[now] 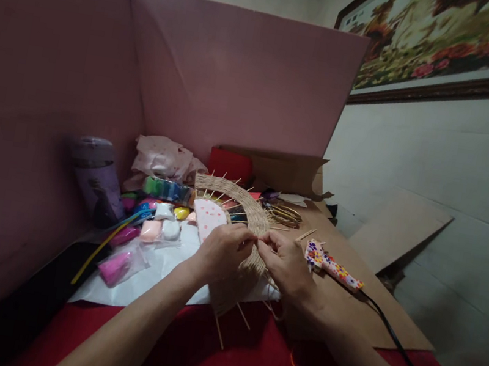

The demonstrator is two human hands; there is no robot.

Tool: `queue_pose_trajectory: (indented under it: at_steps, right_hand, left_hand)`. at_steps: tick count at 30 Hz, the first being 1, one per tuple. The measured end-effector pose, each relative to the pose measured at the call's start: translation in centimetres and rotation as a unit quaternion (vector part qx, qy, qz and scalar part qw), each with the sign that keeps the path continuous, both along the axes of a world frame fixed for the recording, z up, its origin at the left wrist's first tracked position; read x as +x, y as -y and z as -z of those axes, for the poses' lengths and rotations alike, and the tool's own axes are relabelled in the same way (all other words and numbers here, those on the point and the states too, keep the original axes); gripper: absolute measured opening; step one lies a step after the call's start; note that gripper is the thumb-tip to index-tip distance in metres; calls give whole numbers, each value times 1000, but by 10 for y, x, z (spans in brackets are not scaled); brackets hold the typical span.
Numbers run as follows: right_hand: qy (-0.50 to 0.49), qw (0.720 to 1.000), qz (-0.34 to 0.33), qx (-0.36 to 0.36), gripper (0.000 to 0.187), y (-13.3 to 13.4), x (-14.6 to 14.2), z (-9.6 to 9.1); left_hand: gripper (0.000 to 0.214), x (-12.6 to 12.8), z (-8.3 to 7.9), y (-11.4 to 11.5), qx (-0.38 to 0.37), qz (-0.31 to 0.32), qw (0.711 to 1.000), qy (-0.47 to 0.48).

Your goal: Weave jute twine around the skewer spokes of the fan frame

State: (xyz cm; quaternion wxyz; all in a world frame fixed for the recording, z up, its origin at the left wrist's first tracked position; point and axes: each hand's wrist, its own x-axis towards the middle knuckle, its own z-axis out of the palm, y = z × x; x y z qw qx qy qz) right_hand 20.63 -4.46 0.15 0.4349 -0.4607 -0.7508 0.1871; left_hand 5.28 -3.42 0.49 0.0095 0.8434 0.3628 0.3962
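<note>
A curved band [234,190] of tan twine is woven over thin wooden sticks that poke out past its edges. Inside the curve is a half-round piece of white fabric with pink dots [208,217]. My left hand [227,251] is closed in a pinch on the band's near part. Close beside it, my right hand [286,265] pinches the twine at the band's right edge, fingertips nearly touching the left ones. What lies exactly between the fingertips is too small to see. A loose loop of twine [273,311] hangs below my right hand.
A flower-patterned glue gun [333,266] with a black cord lies on brown cardboard at right. Packets of coloured clay [151,231], a yellow tube [93,258] and a purple bottle [98,181] are at left. Scissors [286,215] lie behind the band. Pink panels [242,77] enclose the back.
</note>
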Motion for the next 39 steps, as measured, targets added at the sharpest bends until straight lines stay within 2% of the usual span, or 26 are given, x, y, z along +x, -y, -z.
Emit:
queue_pose_trajectory:
  at_steps: [3, 6, 9, 13, 19, 22, 25, 27, 30, 34, 37, 39]
  right_hand:
    - [-17, 1000, -5, 18, 18, -3, -3, 7]
    - [-36, 999, -30, 19, 19, 0, -3, 12]
    - [-53, 998, -39, 20, 18, 4, 0, 14]
    - [-96, 994, -32, 26, 18, 5, 3, 16]
    - [-162, 986, -43, 20, 19, 2, -2, 19]
    - [-198, 979, -56, 0, 20, 6, -2, 20]
    - [-227, 972, -54, -11, 21, 11, 0, 20]
    - [-251, 967, -47, -7, 22, 12, 1, 20]
    - [-278, 960, -45, -16, 23, 7, 0, 20]
    - [-286, 956, -52, -35, 22, 0, 1, 20]
    - [-303, 950, -51, -48, 22, -1, 3, 18]
    - [-320, 943, -59, -69, 21, -1, 4, 17]
  left_hand:
    - [18, -3, -4, 1, 8, -25, 997, -66]
    - [17, -1, -4, 2, 4, -36, 997, -71]
    - [15, 6, -1, 3, -20, -46, 999, 7]
    - [13, 15, -1, 7, -67, -59, 987, 133]
    - [13, 23, -1, 10, -62, -85, 984, 142]
    - [13, 14, -2, 1, -36, -103, 984, 141]
    - [14, -4, -8, -9, -6, -160, 968, 191]
    - [14, -12, -12, -11, -10, -171, 960, 220]
    - [19, -11, -13, -2, -49, -112, 965, 230]
    - [27, 9, -9, 22, -124, 12, 981, 152]
    - [34, 19, -8, 35, -220, 136, 961, 92]
    - [27, 21, -7, 37, -263, 195, 941, 85]
